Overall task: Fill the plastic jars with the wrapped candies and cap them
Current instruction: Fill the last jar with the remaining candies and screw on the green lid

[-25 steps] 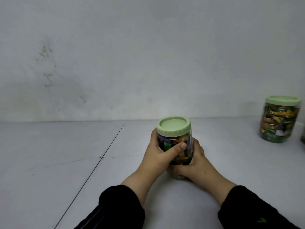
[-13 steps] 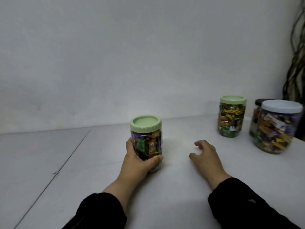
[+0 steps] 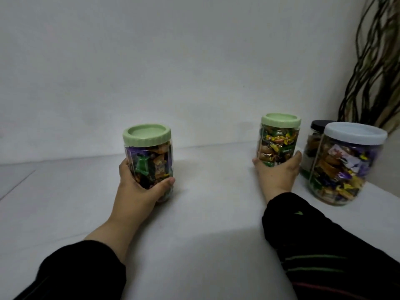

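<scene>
White surface [image 3: 205,213]: my left hand [image 3: 138,191] grips one green-lidded jar [image 3: 149,161]; my right hand [image 3: 277,172] grips another jar [image 3: 278,140], two more jars just right.

At centre left, a clear jar [image 3: 149,167] has a pale green ribbed lid [image 3: 147,135] and purple, green and orange candies. The jar [image 3: 278,146] right of centre has the same green lid, over yellow and brown wrappers. Far right: a white-lidded jar [image 3: 344,167], and a black-lidded jar [image 3: 313,144]. Table [image 3: 205,213] and wall [image 3: 173,61] are grey-white. Black sleeves [image 3: 324,252] carry thin green and red stripes.
</scene>
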Motion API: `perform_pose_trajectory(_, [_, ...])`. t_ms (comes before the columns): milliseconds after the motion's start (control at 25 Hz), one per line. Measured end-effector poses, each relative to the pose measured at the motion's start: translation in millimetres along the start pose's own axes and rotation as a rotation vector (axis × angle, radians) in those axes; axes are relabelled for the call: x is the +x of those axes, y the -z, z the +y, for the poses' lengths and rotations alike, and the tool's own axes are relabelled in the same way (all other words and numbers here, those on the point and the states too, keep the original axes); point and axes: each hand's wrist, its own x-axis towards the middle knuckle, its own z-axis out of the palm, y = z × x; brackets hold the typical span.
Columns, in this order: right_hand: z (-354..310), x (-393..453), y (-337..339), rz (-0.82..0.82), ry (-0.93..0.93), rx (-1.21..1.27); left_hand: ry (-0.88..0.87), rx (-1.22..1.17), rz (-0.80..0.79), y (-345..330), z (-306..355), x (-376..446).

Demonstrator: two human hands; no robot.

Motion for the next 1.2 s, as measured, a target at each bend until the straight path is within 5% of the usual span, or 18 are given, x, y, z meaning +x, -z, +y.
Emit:
perform_pose_trajectory(320, [-8, 1, -7, 0.018, 0.010, 0.141, 0.006, -0.003, 0.029, -2, -5, 7])
perform_pose_trajectory(720, [-72, -150, -55, -0.632, 0.080, 0.395, 0.085, 0.010, 0.301, 62, -16, 22])
perform_pose_trajectory(1200, [-85, -189, -142, -0.930, 0.099, 0.473, 0.175, 0.043, 0.412, 84, -32, 43])
